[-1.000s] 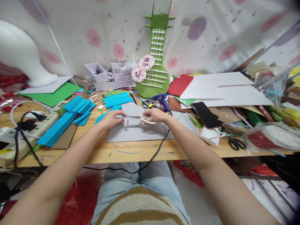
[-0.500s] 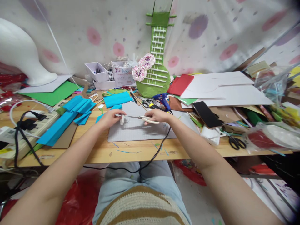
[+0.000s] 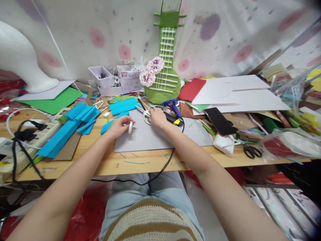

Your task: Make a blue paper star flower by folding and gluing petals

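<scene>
My left hand [image 3: 117, 126] is closed around a small white tape roll [image 3: 130, 127] at the left edge of the grey cutting mat [image 3: 155, 137]. My right hand [image 3: 156, 117] reaches to the mat's far edge and grips the white-handled scissors [image 3: 142, 111], whose blades point left and away from me. A blue glue gun [image 3: 172, 105] lies just right of that hand, its black cord [image 3: 165, 164] running off the table's front edge.
Blue paper pieces [image 3: 72, 125] lie left of the mat, beside a power strip [image 3: 27, 140]. A green cardboard guitar [image 3: 165, 67] leans on the wall. A phone [image 3: 219, 122], black scissors [image 3: 252, 150] and stacked card sheets [image 3: 238, 95] crowd the right.
My right hand has carried the scissors from the tape roll to the mat's far edge. My left hand still holds the roll in about the same place.
</scene>
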Available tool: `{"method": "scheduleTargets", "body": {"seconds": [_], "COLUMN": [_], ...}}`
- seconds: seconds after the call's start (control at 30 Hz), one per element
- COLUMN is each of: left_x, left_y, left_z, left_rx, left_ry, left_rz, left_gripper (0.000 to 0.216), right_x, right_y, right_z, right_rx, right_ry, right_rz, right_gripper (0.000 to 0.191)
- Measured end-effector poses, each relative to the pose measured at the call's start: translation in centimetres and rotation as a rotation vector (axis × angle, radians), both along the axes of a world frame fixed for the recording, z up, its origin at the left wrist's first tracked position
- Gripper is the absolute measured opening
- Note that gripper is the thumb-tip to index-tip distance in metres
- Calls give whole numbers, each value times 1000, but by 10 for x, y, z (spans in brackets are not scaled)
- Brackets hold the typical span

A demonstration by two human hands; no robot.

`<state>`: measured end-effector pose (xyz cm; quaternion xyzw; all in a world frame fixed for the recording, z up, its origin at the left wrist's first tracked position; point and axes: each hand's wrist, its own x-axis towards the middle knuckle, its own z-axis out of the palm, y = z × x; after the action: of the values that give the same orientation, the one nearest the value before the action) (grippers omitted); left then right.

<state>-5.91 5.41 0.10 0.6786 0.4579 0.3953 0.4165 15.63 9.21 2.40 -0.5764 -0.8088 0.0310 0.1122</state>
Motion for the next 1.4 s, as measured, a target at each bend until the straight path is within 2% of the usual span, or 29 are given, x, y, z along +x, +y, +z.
{"method": "scheduleTargets", "body": {"seconds": [0.13, 0.23, 0.3, 0.47, 0.6, 0.7, 0.8, 1.0, 1.1, 1.2, 1.3, 1.4], "left_x": [17, 36, 47, 56, 51, 50, 52, 55, 53, 53, 55, 58], "left_y": [-2, -3, -3, -1, -4, -8, -11, -8, -5, -5, -8, -13], "left_z": [-4, -7, -9, -17, -19, -15, -10, -10, -12, -12, -9, -4], "left_rx": [27, 68, 77, 142, 184, 177, 134, 7, 49, 84, 49, 13], "left_ry": [-131, -204, -214, -171, -97, -91, -126, -267, -225, -241, -330, -353], "left_rz": [180, 295, 324, 292, 254, 254, 293, 381, 403, 409, 384, 340], "left_gripper": [28, 26, 24, 25, 34, 32, 24, 28, 24, 23, 26, 28], "right_x": [-10, -15, -16, -15, -13, -13, -14, -15, -16, -15, -12, -9], "right_y": [-15, -35, -46, -49, -47, -48, -49, -51, -51, -49, -46, -44], "right_z": [-2, -9, -15, -26, -25, -22, -21, -20, -19, -18, -19, -21], "right_rx": [133, 0, -13, 4, -18, -32, -23, -9, -17, -8, 6, 20], "right_ry": [349, 562, 595, 566, 534, 509, 482, 440, 432, 426, 413, 417], "right_rz": [95, 265, 295, 247, 214, 200, 208, 220, 219, 173, 101, 92], "right_gripper": [24, 29, 28, 14, 14, 15, 16, 16, 17, 21, 23, 24]}}
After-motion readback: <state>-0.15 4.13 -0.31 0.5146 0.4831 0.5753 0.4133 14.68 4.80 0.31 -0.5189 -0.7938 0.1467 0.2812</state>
